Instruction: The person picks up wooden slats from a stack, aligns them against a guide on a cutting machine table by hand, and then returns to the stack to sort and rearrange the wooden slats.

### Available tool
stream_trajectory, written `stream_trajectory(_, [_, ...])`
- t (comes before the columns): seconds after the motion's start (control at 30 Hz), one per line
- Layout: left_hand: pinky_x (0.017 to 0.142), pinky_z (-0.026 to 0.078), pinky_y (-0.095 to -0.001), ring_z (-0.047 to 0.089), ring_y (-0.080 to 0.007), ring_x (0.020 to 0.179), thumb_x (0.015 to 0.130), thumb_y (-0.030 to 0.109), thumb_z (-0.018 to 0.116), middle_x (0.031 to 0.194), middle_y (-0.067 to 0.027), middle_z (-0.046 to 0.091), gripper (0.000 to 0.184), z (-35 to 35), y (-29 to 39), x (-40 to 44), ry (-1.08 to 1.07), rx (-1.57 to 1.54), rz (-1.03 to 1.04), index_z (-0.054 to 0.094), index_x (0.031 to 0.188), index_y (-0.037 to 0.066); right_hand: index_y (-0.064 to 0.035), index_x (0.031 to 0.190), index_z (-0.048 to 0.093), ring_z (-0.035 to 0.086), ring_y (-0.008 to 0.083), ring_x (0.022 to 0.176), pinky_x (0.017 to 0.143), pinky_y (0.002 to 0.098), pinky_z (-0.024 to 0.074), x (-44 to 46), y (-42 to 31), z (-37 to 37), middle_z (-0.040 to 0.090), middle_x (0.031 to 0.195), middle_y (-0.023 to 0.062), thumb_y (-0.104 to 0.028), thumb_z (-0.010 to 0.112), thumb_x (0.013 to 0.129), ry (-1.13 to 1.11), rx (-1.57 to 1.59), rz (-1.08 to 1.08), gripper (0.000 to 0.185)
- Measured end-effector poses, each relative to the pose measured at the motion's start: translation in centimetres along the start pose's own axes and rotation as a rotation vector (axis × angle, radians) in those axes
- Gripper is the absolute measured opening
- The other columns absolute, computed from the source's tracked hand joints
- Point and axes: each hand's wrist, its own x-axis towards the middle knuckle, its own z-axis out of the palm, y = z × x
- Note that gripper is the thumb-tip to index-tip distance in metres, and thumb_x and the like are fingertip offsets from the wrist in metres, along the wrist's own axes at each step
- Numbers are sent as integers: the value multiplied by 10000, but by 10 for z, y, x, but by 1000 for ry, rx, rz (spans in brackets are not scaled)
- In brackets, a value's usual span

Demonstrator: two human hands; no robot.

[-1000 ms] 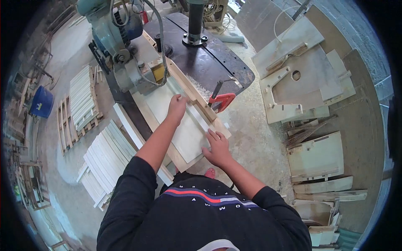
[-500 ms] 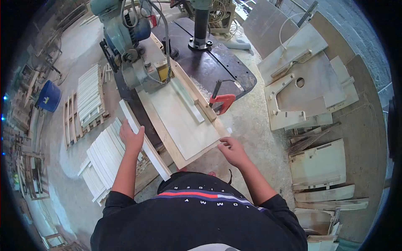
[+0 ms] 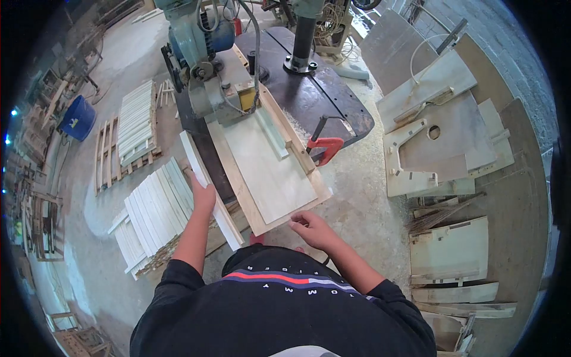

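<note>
My left hand (image 3: 203,194) is wrapped round a long white wooden strip (image 3: 221,215), which lies slantwise along the left side of the machine bed. Beside the near edge of a pale board (image 3: 270,172) is my right hand (image 3: 310,229), its fingers curled and apart, with nothing in them. Another strip (image 3: 273,138) lies on that board against a wooden fence (image 3: 285,128), its far end running to the machine head (image 3: 223,98).
A red clamp (image 3: 326,150) grips the dark metal table (image 3: 351,110). Stacked strips (image 3: 157,208) lie at the left, with more on a pallet (image 3: 108,154) near a blue bucket (image 3: 78,118). Plywood panels (image 3: 450,250) lean at the right.
My left hand has moved from the strip on the board to the strip at the left and closed on it. My right hand has drawn back from the board toward my body.
</note>
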Motion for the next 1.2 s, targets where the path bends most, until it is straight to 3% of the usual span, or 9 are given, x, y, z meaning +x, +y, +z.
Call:
stream_trajectory(0.17, [1073, 261, -356, 314, -345, 1305, 756, -12, 449, 1395, -254, 297, 712, -20, 45, -25, 45, -75, -47, 164, 1409, -11, 36, 1068, 584, 613, 257, 915, 799, 357, 485, -3, 4, 2, 631, 1004, 177, -297, 609, 838, -9, -13, 13, 405])
stream_trajectory(0.27, [1067, 272, -367, 326, -337, 1296, 765, -38, 457, 1410, -235, 272, 704, -30, 65, -33, 260, -108, 164, 162, 1404, -19, 31, 1072, 584, 607, 240, 914, 800, 349, 484, -2, 2, 2, 633, 993, 162, -298, 616, 835, -21, 39, 17, 406])
stream_trajectory(0.43, [967, 371, -338, 453, -248, 1135, 759, -37, 562, 1280, -175, 384, 734, -46, 126, -55, 290, -449, 199, 183, 1387, -26, 25, 1106, 566, 591, 219, 917, 809, 334, 478, 14, -5, 5, 616, 1023, 151, -326, 650, 813, -122, 209, 22, 465])
stream_trajectory(0.53, [875, 414, -316, 496, -198, 970, 745, -4, 603, 1085, -118, 464, 619, -38, 131, -59, 194, -542, 189, 299, 1283, -49, 24, 1126, 546, 588, 252, 929, 818, 350, 474, 24, -25, 12, 587, 1059, 170, -347, 688, 774, -95, 177, -113, 530])
stream_trajectory(0.6, [874, 413, -314, 506, -199, 960, 747, 0, 607, 1068, -114, 473, 552, -21, 137, -73, 210, -661, 65, 339, 1228, -39, 26, 1202, 474, 540, 287, 1029, 876, 344, 435, 26, -38, 16, 552, 1093, 178, -335, 727, 739, 100, -186, -417, 639])
stream_trajectory(0.73, [854, 422, -317, 504, -199, 950, 781, 39, 630, 1045, -121, 478, 515, 5, 145, -109, 127, -732, -48, 347, 1205, -28, 29, 1126, 539, 579, 360, 930, 825, 397, 465, 32, -51, 18, 570, 1028, 224, -336, 739, 683, 228, -476, -650, 608])
stream_trajectory(0.8, [840, 431, -315, 517, -194, 941, 799, 90, 653, 1036, -119, 503, 493, 14, 141, -124, 37, -651, -91, 371, 1187, -26, 38, 1103, 548, 585, 353, 900, 805, 384, 469, 35, -35, 18, 584, 985, 226, -322, 725, 680, 33, -327, -229, 583])
stream_trajectory(1.03, [868, 466, -305, 581, -169, 935, 890, 122, 570, 1016, -93, 600, 267, 25, 126, -125, -418, -531, -224, 524, 1099, -38, 12, 1021, 610, 591, 306, 815, 734, 372, 462, 2, 7, -3, 604, 923, 184, -271, 654, 716, 11, -196, -75, 419])
stream_trajectory(1.2, [829, 481, -286, 594, -157, 901, 898, 150, 558, 986, -86, 613, 292, 45, 117, -122, -577, -506, -336, 523, 1121, -35, -3, 991, 642, 560, 283, 738, 670, 366, 446, -11, 47, -4, 573, 782, 165, -279, 645, 711, 126, -187, -55, 393])
